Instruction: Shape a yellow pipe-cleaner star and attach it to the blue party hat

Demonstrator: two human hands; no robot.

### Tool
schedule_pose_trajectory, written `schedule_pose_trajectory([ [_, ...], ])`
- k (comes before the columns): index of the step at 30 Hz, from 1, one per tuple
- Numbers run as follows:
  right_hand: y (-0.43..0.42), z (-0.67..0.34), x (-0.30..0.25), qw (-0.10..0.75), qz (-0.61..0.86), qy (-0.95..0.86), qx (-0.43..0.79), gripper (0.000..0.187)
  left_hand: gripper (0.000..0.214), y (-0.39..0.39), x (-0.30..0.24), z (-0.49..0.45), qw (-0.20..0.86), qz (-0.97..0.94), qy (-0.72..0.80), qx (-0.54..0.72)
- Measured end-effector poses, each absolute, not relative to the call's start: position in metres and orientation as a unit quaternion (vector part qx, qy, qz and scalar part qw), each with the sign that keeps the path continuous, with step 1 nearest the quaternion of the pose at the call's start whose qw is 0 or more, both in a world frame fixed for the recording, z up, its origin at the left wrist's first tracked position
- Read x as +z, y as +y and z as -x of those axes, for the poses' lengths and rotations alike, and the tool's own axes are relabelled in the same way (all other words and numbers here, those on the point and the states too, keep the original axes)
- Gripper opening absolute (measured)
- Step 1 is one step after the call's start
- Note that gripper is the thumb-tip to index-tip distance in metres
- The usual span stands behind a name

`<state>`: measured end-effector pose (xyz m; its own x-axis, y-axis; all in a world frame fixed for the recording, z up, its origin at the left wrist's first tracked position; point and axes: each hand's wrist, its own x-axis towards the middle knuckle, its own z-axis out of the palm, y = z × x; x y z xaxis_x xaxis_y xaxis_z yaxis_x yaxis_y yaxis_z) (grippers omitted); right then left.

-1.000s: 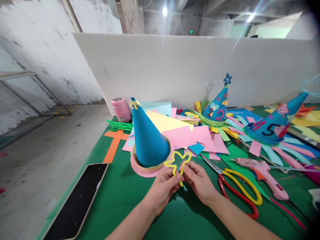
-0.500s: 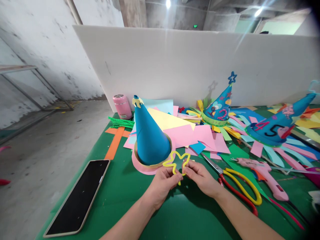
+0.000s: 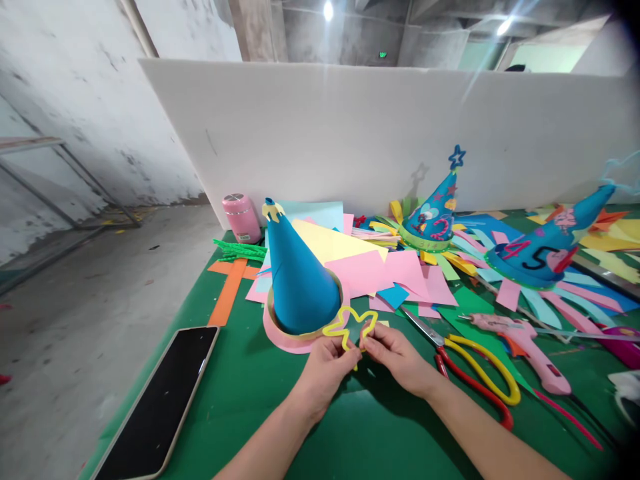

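Both my hands pinch a yellow pipe cleaner [image 3: 349, 326] bent into a star outline, just above the green table [image 3: 240, 400]. My left hand [image 3: 325, 370] grips its lower left side, and my right hand [image 3: 397, 357] grips its lower right, where the ends meet. Right behind the star stands a plain blue paper cone hat [image 3: 296, 277] with a pink brim and a small yellow crown at its tip.
A phone [image 3: 155, 403] lies at the near left. Red and yellow scissors [image 3: 475, 380] and a pink glue gun [image 3: 520, 340] lie to the right. Coloured paper sheets [image 3: 380, 270], two decorated cone hats [image 3: 435, 213], a pink tin [image 3: 241, 218] and green pipe cleaners [image 3: 240, 251] crowd the back by a white board.
My hands and the yellow star have stayed almost in place; the star has been turned slightly between my fingers, and the view has shifted a little.
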<state>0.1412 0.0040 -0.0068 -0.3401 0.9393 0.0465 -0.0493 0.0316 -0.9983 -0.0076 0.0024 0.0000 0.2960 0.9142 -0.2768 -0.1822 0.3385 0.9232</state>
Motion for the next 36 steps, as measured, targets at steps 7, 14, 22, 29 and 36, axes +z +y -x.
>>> schedule_pose_trajectory([
  [7, 0.007, -0.144, -0.003, 0.427, 0.379, -0.624, 0.534, 0.017, 0.021, 0.004, 0.001, 0.008, 0.680, -0.425, 0.446, 0.397],
  [14, 0.009, -0.146, 0.001, 0.405, 0.362, -0.647, 0.535, 0.022, 0.023, 0.003, 0.003, 0.008, 0.669, -0.441, 0.450, 0.395],
  [22, 0.010, -0.150, 0.002, 0.404, 0.387, -0.614, 0.558, 0.016, 0.020, 0.003, 0.004, 0.007, 0.672, -0.443, 0.444, 0.394],
  [29, 0.007, -0.139, -0.008, 0.459, 0.424, -0.464, 0.629, 0.022, 0.020, 0.008, -0.003, 0.008, 0.690, -0.395, 0.446, 0.411],
  [36, 0.000, -0.125, -0.007, 0.476, 0.406, -0.316, 0.714, 0.025, 0.022, 0.005, 0.000, 0.008, 0.713, -0.383, 0.432, 0.397],
])
